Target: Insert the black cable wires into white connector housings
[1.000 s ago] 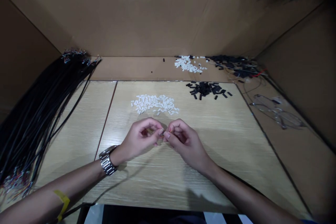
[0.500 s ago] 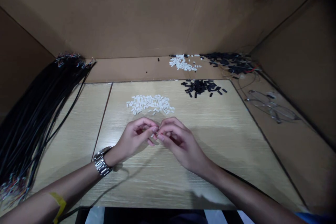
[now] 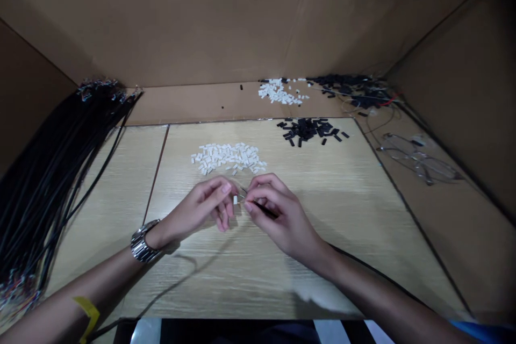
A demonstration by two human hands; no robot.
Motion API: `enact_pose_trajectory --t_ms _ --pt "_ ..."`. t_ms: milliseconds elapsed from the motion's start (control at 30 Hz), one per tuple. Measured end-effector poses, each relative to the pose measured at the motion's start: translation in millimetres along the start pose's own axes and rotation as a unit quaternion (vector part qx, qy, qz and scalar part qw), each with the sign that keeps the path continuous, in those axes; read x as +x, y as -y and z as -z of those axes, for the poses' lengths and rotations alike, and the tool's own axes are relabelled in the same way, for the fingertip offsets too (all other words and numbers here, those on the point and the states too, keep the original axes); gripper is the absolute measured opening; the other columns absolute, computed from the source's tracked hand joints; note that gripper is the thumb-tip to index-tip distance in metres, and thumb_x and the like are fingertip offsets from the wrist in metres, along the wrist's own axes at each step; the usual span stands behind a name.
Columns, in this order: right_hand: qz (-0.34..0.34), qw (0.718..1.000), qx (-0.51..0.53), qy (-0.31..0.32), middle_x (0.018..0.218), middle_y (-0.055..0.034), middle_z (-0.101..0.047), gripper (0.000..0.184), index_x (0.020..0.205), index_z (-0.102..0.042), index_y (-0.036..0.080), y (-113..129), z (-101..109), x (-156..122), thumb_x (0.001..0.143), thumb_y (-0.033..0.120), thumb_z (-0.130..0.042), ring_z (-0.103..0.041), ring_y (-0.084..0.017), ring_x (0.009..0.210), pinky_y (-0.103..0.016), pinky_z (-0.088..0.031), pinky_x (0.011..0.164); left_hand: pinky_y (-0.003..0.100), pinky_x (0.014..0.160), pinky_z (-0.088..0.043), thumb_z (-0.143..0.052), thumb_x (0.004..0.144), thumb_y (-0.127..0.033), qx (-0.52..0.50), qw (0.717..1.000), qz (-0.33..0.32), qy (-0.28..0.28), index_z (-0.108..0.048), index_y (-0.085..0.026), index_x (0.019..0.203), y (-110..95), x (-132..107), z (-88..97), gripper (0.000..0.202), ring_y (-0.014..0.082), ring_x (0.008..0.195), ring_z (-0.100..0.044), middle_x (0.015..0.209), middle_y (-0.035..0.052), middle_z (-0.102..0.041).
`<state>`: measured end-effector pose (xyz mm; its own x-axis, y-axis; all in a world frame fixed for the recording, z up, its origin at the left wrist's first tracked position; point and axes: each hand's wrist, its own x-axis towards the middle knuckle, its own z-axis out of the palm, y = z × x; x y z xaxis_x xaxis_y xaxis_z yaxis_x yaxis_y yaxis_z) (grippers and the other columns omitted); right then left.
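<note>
My right hand point(image 3: 276, 209) pinches the end of a black cable point(image 3: 264, 208), which runs back under the right forearm. Thin wires point(image 3: 242, 196) fan out of that end toward the left. A small white connector housing point(image 3: 236, 200) sits at the wire tips, between the two hands. My left hand point(image 3: 213, 201) is right beside it, thumb pressed against the curled index finger and the other fingers loosely bent. Whether anything is in that pinch cannot be made out. Just beyond the hands lies a spread of white connector housings point(image 3: 229, 157).
Small black pieces point(image 3: 308, 130) are heaped farther back. More white pieces point(image 3: 278, 91) and black pieces point(image 3: 350, 88) lie along the rear cardboard. A thick bundle of black cables point(image 3: 52, 172) covers the left side. Eyeglasses point(image 3: 423, 161) rest at right. Cardboard walls point(image 3: 201, 27) surround the table.
My left hand has drawn back slightly left from the right fingertips, baring the white connector housing and wires. The black cable end now shows in my right hand.
</note>
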<state>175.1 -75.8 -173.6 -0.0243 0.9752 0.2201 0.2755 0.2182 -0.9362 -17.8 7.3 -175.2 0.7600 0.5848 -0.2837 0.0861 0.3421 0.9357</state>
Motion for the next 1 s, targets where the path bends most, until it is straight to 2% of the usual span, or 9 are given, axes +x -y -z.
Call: enact_pose_trajectory --t_ms 100,233,367,467,633,767,1000 --pt "0.009 1.000 -0.003 0.001 0.101 -0.0038 -0.053 0.010 0.091 -0.065 0.023 -0.1 1.3 0.0 0.089 0.014 -0.062 -0.057 -0.014 0.079 -0.024 -0.044 0.057 0.020 0.059 -0.058 -0.051 0.101 -0.041 0.035 0.998 0.027 0.052 -0.065 -0.013 0.089 -3.5 0.0 2.3 0.033 0.0106 0.061 -0.068 0.077 0.0048 -0.069" --pt "0.013 1.000 -0.009 0.009 0.103 -0.0042 -0.053 0.012 0.090 -0.063 0.023 3.4 1.5 -0.1 0.088 0.012 -0.062 -0.059 -0.015 0.083 -0.023 -0.046 0.056 0.019 0.056 -0.052 -0.058 0.098 -0.034 0.042 0.997 0.011 0.060 -0.065 -0.014 0.085 -4.5 0.8 5.0 0.026 0.0082 0.056 -0.065 0.074 0.0018 -0.069" --pt "0.023 0.999 -0.022 0.007 0.104 -0.0045 -0.053 0.014 0.089 -0.060 0.023 7.8 2.6 -0.1 0.087 0.010 -0.061 -0.062 -0.017 0.090 -0.024 -0.050 0.058 0.020 0.054 -0.050 -0.060 0.096 -0.040 0.044 0.997 0.002 0.061 -0.064 -0.014 0.081 -4.0 0.6 5.2 0.030 0.0094 0.053 -0.064 0.068 0.0008 -0.067" --pt "0.035 0.999 -0.033 0.018 0.105 -0.0048 -0.054 0.012 0.090 -0.060 0.023 8.6 4.2 -0.1 0.089 0.011 -0.060 -0.062 -0.017 0.090 -0.024 -0.051 0.058 0.022 0.056 -0.052 -0.063 0.095 -0.041 0.027 0.998 -0.001 0.065 -0.065 -0.014 0.086 -4.2 -0.9 4.7 0.029 0.0105 0.055 -0.064 0.071 0.0022 -0.069" --pt "0.050 0.997 -0.052 0.031 0.105 -0.0026 -0.054 0.013 0.091 -0.060 0.022 7.3 5.5 -0.1 0.089 0.009 -0.060 -0.056 -0.007 0.065 -0.021 -0.048 0.053 0.023 0.062 -0.055 -0.063 0.095 -0.029 -0.009 0.995 0.019 0.096 -0.067 -0.015 0.096 -5.3 -2.7 6.1 0.014 0.0115 0.064 -0.066 0.079 0.0038 -0.071" --pt "0.057 0.996 -0.053 0.034 0.104 -0.0032 -0.055 0.013 0.090 -0.059 0.022 10.5 6.4 0.3 0.089 0.009 -0.059 -0.059 -0.010 0.071 -0.022 -0.050 0.056 0.021 0.061 -0.054 -0.062 0.096 -0.021 -0.002 0.995 0.023 0.101 -0.069 -0.015 0.093 -5.3 -2.3 8.3 0.009 0.0098 0.062 -0.066 0.077 0.0029 -0.072" --pt "0.046 0.997 -0.049 0.037 0.103 -0.0038 -0.055 0.015 0.088 -0.059 0.021 15.0 5.9 0.2 0.087 0.007 -0.058 -0.059 -0.009 0.071 -0.021 -0.050 0.054 0.020 0.059 -0.055 -0.063 0.095 -0.020 -0.011 0.995 0.019 0.100 -0.070 -0.017 0.092 -3.9 -1.4 9.2 0.009 0.0091 0.059 -0.066 0.075 0.0012 -0.071"
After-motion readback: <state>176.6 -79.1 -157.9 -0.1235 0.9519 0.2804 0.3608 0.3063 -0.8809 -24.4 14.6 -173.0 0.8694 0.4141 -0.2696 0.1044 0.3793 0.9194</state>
